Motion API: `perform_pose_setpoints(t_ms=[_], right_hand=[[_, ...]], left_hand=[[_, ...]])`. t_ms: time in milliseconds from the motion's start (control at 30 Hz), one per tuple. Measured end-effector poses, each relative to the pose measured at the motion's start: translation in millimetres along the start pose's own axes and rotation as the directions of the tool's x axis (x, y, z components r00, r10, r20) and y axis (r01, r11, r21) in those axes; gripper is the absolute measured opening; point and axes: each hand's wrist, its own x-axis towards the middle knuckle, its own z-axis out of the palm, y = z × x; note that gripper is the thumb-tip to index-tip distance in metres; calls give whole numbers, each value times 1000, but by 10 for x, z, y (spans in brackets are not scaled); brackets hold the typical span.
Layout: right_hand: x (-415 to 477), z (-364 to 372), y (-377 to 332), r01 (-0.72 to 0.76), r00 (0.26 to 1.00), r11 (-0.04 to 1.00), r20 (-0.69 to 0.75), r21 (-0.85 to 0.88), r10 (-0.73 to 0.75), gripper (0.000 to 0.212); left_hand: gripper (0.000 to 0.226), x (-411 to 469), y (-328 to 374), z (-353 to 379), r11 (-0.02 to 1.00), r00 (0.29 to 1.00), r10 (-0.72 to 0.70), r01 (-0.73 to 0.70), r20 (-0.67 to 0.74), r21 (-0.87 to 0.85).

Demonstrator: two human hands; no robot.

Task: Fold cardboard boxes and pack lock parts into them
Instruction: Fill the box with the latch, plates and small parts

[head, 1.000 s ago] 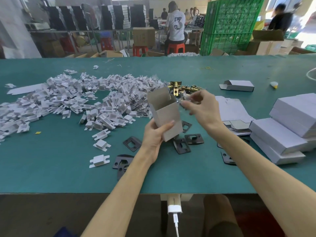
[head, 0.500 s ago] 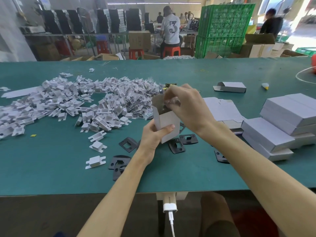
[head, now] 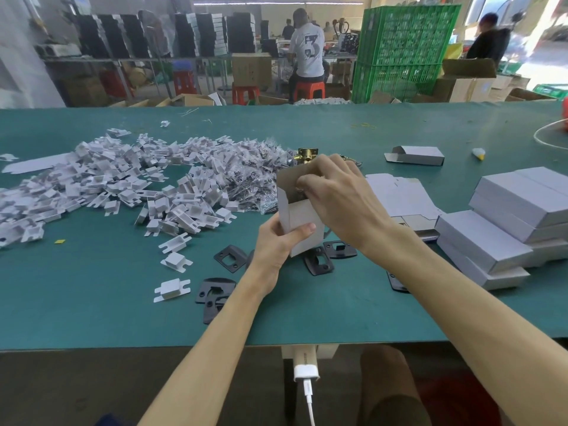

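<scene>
We see a long teal-green felt-topped table [head: 92, 302] bearing a sprawling heap of small white folded card inserts [head: 107, 186] at left, flat black metal plates [head: 230, 258] near the middle, flat grey cardboard blanks [head: 399, 195] beside them, and stacked closed grey cardboard boxes [head: 507, 226] at right.

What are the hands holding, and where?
The left hand grips the box round its lower half. The right hand pinches a small shiny part at the box's open top; where on it cannot be told.
</scene>
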Motion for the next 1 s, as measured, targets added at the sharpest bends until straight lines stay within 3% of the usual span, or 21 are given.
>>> perform_pose_setpoints(t_ms=[200, 433, 533, 600, 667, 767, 867, 933, 1000], right_hand=[[-56, 3, -33, 20, 991, 1000, 135, -15, -18, 24], [-98, -37, -90, -44, 955, 999, 293, -4, 43, 15], [-72, -60, -66, -54, 917, 998, 398, 34, 36, 21], [-95, -33, -43, -99, 923, 987, 382, 126, 44, 26], [-166, 11, -49, -113, 972, 963, 230, 245, 55, 39], [-304, 83, -51, -249, 956, 812, -2, 528, 294, 59], [-398, 195, -17, -434, 868, 554, 167, 710, 467, 63], [-482, 288, -14, -489, 829, 446, 239, 750, 506, 66], [-557, 354, -31, -500, 755, 249, 276, 830, 595, 71]], left_hand=[[44, 3, 4, -9, 1000, 1000, 5, -5, 7, -3], [35, -13, 7, -11, 999, 999, 26, -27, 47, 18], [29, -25, 13, -11, 998, 998, 35, -37, 49, 47], [27, -34, 16, -3, 998, 999, 37, -38, 33, 49], [33, -51, 35, 8, 1000, 1000, 7, -7, 8, 6], [49, -77, 76, 20, 998, 998, -52, 53, 34, -33], [55, -88, 98, 22, 997, 994, -79, 80, 74, -13], [59, -97, 103, 36, 996, 990, -92, 93, 105, -10], [61, -108, 101, 47, 996, 989, -85, 86, 120, 1]])
